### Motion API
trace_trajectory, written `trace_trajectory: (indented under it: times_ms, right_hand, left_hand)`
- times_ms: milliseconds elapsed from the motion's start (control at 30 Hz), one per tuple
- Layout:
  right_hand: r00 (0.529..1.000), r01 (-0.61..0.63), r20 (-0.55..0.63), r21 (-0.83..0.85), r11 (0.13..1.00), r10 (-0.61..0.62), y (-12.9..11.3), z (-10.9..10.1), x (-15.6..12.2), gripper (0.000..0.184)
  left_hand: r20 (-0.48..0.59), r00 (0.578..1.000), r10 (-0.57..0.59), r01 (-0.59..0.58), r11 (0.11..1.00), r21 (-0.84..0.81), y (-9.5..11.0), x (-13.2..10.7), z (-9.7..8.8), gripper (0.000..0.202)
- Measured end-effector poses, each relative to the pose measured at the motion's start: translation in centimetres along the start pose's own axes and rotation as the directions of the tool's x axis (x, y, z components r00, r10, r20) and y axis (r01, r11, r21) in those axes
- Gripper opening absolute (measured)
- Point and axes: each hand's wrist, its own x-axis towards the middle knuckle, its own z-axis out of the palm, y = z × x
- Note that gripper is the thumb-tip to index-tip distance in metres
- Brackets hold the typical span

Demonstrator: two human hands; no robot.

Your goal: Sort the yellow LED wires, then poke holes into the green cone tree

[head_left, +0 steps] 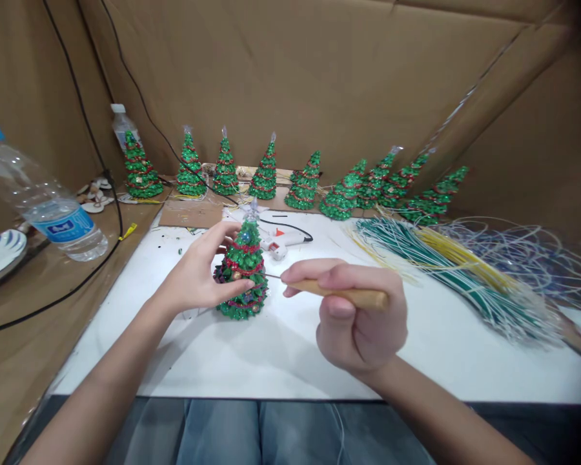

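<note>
A small green cone-shaped tree with red garland and tiny beads stands on the white table. My left hand wraps around its left side and steadies it. In my right hand is a wooden-handled tool whose thin metal tip points left and touches the tree's middle.
Several finished green trees line the back by the cardboard wall. A glue gun lies behind the tree. Bundles of green, yellow and white strips cover the right side. A water bottle and plate sit at left.
</note>
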Motion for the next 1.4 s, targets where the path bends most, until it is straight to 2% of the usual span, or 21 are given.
trace_trajectory:
  times_ms: [267, 333, 433, 500, 600, 733, 800, 900, 967, 1033, 1200, 1400]
  right_hand:
    - [0.997, 0.055, 0.057, 0.011, 0.998, -0.055, 0.7, 0.0, -0.8, 0.013]
    - [0.993, 0.073, 0.096, -0.009, 0.997, -0.072, 0.7, -0.2, -0.9, 0.012]
    - [0.977, 0.167, 0.147, -0.064, 0.984, -0.157, 0.6, -0.4, -1.0, 0.010]
    - [0.955, 0.223, 0.222, -0.107, 0.969, -0.196, 0.9, -0.4, -1.1, 0.007]
    - [0.935, 0.247, 0.294, -0.144, 0.958, -0.197, 1.6, 0.1, -1.1, 0.005]
    - [0.975, 0.132, 0.190, -0.100, 0.986, -0.111, 2.0, 0.5, -0.6, 0.009]
    - [0.990, 0.066, 0.130, -0.080, 0.995, -0.055, 1.4, 0.2, -0.1, 0.008]
    - [0.999, 0.011, -0.033, -0.124, 0.992, -0.015, 0.1, -0.8, 0.5, 0.007]
    - [0.997, -0.032, -0.079, -0.146, 0.989, 0.020, -0.4, -1.2, 0.6, 0.009]
    - [0.996, -0.048, -0.080, -0.144, 0.988, 0.037, -0.5, -1.2, 0.5, 0.010]
    - [0.997, 0.017, -0.080, -0.099, 0.995, -0.025, 0.0, -0.5, 0.5, 0.007]
    - [0.996, -0.083, -0.024, -0.068, 0.994, 0.082, 0.4, -0.3, 0.7, 0.008]
  left_hand:
    - [-0.010, 0.999, -0.032, 0.032, 0.999, 0.004, 0.3, 0.0, -0.1, 0.065]
    - [-0.007, 1.000, -0.028, 0.028, 1.000, -0.001, 0.2, 0.0, -0.1, 0.065]
    - [-0.005, 1.000, -0.024, 0.024, 1.000, -0.002, 0.2, -0.1, -0.1, 0.066]
    - [-0.007, 0.999, -0.036, 0.036, 0.999, 0.006, 0.2, -0.1, 0.0, 0.067]
    - [-0.001, 0.998, -0.056, 0.056, 0.998, 0.001, 0.4, 0.0, 0.0, 0.066]
    - [0.014, 0.999, -0.038, 0.038, 0.999, -0.017, 0.6, 0.0, 0.1, 0.064]
    - [0.009, 0.999, -0.034, 0.034, 0.999, -0.015, 0.6, 0.0, 0.1, 0.065]
    - [0.008, 1.000, -0.029, 0.029, 1.000, -0.008, 0.5, -0.1, 0.0, 0.065]
    - [0.008, 1.000, -0.020, 0.020, 1.000, -0.005, 0.5, -0.1, 0.0, 0.063]
    - [0.007, 1.000, -0.018, 0.018, 1.000, -0.005, 0.5, -0.1, 0.1, 0.063]
    - [0.007, 0.999, -0.037, 0.037, 0.999, -0.014, 0.6, -0.1, 0.1, 0.064]
    - [0.008, 0.999, -0.045, 0.045, 0.999, -0.017, 0.6, 0.0, 0.0, 0.064]
